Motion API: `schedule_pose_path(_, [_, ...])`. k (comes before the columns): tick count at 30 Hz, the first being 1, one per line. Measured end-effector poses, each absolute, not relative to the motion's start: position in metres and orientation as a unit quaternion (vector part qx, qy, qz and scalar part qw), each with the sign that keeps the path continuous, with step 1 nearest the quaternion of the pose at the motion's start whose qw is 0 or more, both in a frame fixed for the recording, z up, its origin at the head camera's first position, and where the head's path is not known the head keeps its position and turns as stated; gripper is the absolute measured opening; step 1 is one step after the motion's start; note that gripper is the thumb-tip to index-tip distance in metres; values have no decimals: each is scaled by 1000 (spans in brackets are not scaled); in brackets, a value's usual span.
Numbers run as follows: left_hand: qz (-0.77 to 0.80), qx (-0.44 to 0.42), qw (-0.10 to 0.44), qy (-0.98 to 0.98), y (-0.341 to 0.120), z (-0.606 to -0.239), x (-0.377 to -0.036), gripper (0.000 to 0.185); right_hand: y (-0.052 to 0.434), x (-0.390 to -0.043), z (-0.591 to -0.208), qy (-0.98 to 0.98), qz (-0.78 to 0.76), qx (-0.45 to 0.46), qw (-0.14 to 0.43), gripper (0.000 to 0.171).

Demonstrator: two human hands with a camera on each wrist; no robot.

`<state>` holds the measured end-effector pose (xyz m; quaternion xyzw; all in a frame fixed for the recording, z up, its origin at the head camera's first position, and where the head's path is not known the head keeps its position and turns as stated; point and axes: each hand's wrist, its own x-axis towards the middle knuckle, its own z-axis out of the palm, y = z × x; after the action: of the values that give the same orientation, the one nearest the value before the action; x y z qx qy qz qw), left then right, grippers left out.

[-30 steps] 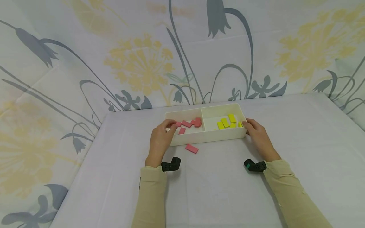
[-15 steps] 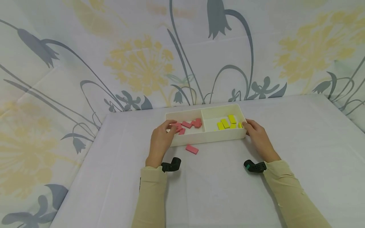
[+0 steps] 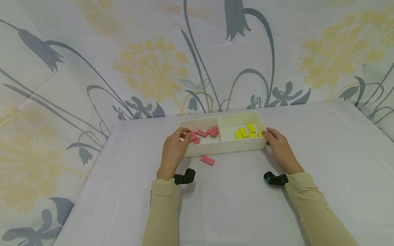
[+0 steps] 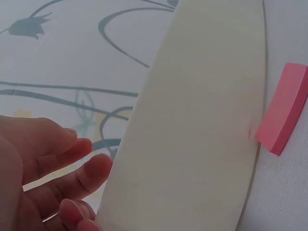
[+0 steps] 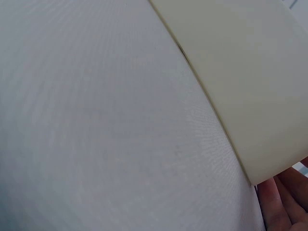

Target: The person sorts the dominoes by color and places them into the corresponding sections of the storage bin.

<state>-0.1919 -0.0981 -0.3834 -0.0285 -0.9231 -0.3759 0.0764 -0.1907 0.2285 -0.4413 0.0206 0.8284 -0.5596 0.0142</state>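
Note:
A white two-compartment box sits on the table. Several flat pink blocks lie in its left compartment, and several yellow blocks in the right one. My left hand is over the box's left end, its fingertips above the pink blocks. In the left wrist view the fingers are loosely bent and apart, with nothing between them. My right hand grips the right end, thumb at the rim and fingers against the outer wall. One pink block lies on the cloth just in front of the box.
White cloth covers the table. Behind it rises a flower-printed fabric backdrop. A thin divider separates the two compartments. Each wrist carries a black camera on a strap.
The left hand has let go of a pink block, which now lies with the others in the left compartment. The right hand has kept its grip; the box has barely moved.

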Motion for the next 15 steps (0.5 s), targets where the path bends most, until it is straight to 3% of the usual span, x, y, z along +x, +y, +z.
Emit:
schedule_pose_path(5, [-398, -50, 67, -913, -97, -382, -191, 24, 228, -191, -442, 830, -556, 22, 12, 69])
schedule_pose_path(15, [-374, -126, -40, -918, -90, -374, -186, 24, 228, -192, -442, 831, -555, 23, 12, 68])
